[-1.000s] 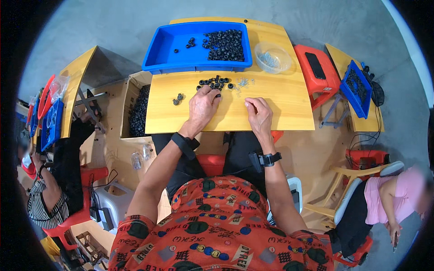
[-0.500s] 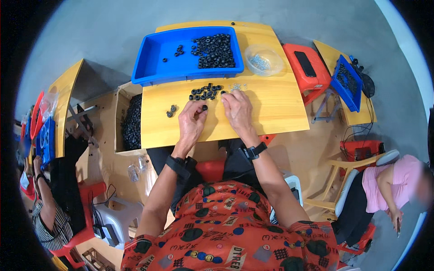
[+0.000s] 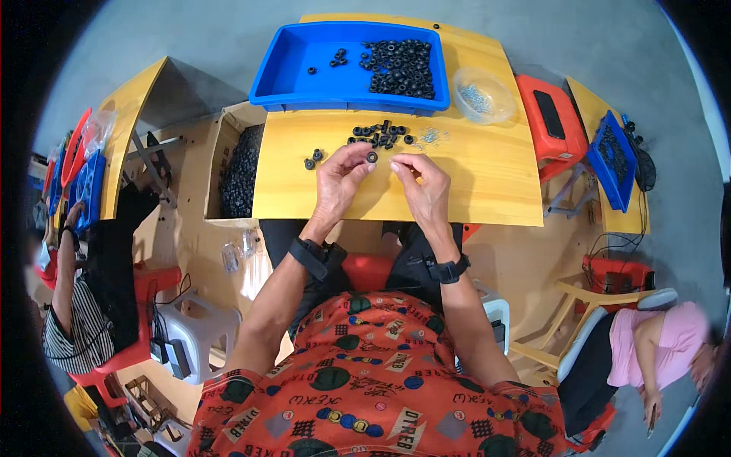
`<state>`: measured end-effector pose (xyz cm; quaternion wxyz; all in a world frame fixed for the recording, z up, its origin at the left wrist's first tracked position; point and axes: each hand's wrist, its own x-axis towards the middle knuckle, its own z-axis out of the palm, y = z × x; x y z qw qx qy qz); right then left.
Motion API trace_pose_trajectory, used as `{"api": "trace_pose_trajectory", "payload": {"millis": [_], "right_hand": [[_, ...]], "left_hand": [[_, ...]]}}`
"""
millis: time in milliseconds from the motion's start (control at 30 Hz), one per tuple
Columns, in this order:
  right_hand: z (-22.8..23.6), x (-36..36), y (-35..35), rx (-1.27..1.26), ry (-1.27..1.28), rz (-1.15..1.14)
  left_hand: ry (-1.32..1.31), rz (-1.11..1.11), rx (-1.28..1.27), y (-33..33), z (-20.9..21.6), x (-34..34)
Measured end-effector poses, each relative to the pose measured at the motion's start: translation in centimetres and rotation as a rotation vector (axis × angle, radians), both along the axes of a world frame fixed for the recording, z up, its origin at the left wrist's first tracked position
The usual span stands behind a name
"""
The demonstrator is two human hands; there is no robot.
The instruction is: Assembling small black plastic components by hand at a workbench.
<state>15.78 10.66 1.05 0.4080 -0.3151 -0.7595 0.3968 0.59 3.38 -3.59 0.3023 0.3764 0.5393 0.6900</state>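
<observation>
Between the thumb and fingers of my left hand (image 3: pixel 340 181) is a small round black piece (image 3: pixel 371 157), its pale-centred end showing. My right hand (image 3: pixel 426 189) is closed in a pinch just to its right, fingertips close to the piece but apart from it. Whatever sits in that pinch is too small to make out. Beyond both hands lies a loose group of similar black pieces (image 3: pixel 381 134) on the yellow table (image 3: pixel 487 183), next to a scatter of tiny silvery bits (image 3: pixel 431 136). A few more black pieces (image 3: pixel 312 161) lie left of my left hand.
A blue tray (image 3: pixel 304 99) with many black pieces stands at the far side, beside a clear round tub (image 3: pixel 499 107) of silvery bits. Left of the table is a cardboard box (image 3: pixel 221 179) of black pieces. A red stool (image 3: pixel 550 126) stands right; people sit at both sides.
My right hand has come away from the silvery bits and now faces my left hand. The left hand has turned the black piece up into view. The whole view has shifted slightly.
</observation>
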Motion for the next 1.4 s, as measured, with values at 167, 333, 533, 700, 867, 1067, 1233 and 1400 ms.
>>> {"api": "trace_pose_trajectory", "payload": {"millis": [167, 333, 533, 700, 867, 1067, 1233, 1400], "right_hand": [[-0.3, -0.3, -1.3, -0.174, 0.117, -0.003], [-0.6, -0.6, -1.4, -0.250, 0.184, 0.019], [-1.2, -0.6, -1.4, -0.393, 0.259, 0.046], [-1.0, -0.2, -1.7, -0.388, 0.242, 0.047], [-0.3, 0.0, -2.0, -0.415, 0.246, 0.051], [-0.6, -0.2, -2.1, -0.372, 0.239, 0.061], [-0.1, -0.4, -2.6, -0.234, 0.122, -0.002], [-0.2, -0.3, -3.0, -0.202, 0.081, -0.022]], "left_hand": [[-0.169, -0.064, 0.003, -0.5, 0.4, -0.4], [-0.292, -0.100, -0.028, -0.9, 1.4, 0.4], [-0.316, -0.110, -0.076, -1.2, 2.4, 1.0], [-0.270, -0.108, -0.105, -1.3, 1.9, 0.8], [-0.119, -0.038, 0.019, -1.4, 3.0, 1.4], [0.462, 0.084, -0.038, -1.5, 3.3, 1.7], [0.641, 0.098, -0.042, -2.1, 3.4, 2.3], [0.791, 0.104, -0.027, -2.8, 3.3, 2.7]]}}
